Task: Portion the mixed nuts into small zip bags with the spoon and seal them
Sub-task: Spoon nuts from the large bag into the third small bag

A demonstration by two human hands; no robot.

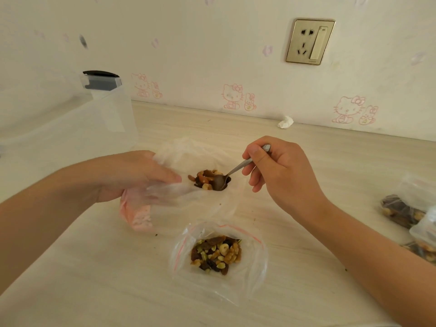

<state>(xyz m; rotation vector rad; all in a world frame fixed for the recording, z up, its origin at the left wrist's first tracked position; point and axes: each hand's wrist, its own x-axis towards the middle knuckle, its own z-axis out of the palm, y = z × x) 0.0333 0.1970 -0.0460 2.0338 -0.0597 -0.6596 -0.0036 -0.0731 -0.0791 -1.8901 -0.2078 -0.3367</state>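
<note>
Seen from your head, your right hand (280, 171) pinches the spoon (232, 172), its bowl dug into the mixed nuts (205, 180) just beyond the open zip bag (257, 267). Beyond-left of that bag, your left hand (141, 175) grips the supply bag (188, 199). It looks thin, floppy and slick, so hold its rim.

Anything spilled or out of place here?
Minor only. A few dark crumbs lie loose on the table around the bags, and a crumpled tissue sits against the wall. The nuts stay inside the big bag and the open zip bag.
</note>
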